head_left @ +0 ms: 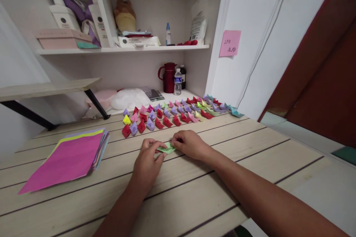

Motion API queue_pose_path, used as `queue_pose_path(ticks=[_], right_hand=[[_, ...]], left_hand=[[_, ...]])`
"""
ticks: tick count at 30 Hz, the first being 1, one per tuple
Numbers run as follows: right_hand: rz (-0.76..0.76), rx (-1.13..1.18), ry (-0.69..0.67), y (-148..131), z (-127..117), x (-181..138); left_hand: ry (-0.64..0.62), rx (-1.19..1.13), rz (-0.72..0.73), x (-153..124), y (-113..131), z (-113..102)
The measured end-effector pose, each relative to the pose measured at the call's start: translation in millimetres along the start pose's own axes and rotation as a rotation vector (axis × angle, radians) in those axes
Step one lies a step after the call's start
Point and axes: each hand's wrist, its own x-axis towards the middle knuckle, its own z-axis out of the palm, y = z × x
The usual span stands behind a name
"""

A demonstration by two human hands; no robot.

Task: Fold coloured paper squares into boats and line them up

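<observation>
— How does the grip stand?

— Both hands are pinched nearly closed on one thing. The left hand (148, 159) has the left end of a light green paper (168, 148) between thumb and fingers, and the right hand (191, 144) nips the other end; its fingertips partly hide one another, so I can't tell just how they press

— And where is that paper?

— Between the two hands, low over the bare middle of the desk (200, 200). Whether it touches the slats I can't say

— How far along is it?

— Partway, I'd judge. It seems creased and narrow, without the peaked middle of the paper boats (176, 120) just beyond, though the fingers cover a good deal

— So those are done?

— They look it: rows of red, purple, pink, yellow and green, running off to a teal boat (236, 112) at the far right

— Anything left to fold?

— There's a stack of coloured paper (66, 155) lying flat to the left, magenta on top, apparently unfolded. Farther back, a dark red jug (168, 77) and a water bottle (178, 82) stand in the cabinet, apart from the work
</observation>
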Motion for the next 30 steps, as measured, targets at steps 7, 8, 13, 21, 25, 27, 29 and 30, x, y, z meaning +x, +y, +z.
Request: queue_pose_path(ticks=[7, 8, 13, 21, 25, 27, 29, 30], right_hand=[[0.006, 0.011, -0.010, 2, 3, 2], [0.002, 0.025, 0.000, 3, 3, 2], [-0.070, 0.148, 0.081, 5, -2, 2], [-0.230, 0.283, 0.118, 2, -6, -1], [-0.255, 0.278, 0.105, -1, 2, -3], [-0.249, 0.269, 0.106, -2, 6, -3], [-0.232, 0.260, 0.111, -4, 8, -2], [-0.217, 0.255, 0.117, -5, 8, -2]], left_hand=[[-0.025, 0.060, -0.004, -2, 0, 0], [-0.024, 0.065, -0.005, -1, 0, 0], [-0.015, 0.075, -0.017, 0, -1, 1], [0.002, 0.049, -0.012, -1, -3, 1], [0.017, 0.022, 0.000, 0, -3, 3], [0.027, 0.007, 0.002, 0, -4, 5], [0.042, -0.011, -0.009, 1, -5, 5], [0.052, -0.024, -0.018, 1, -6, 5]])
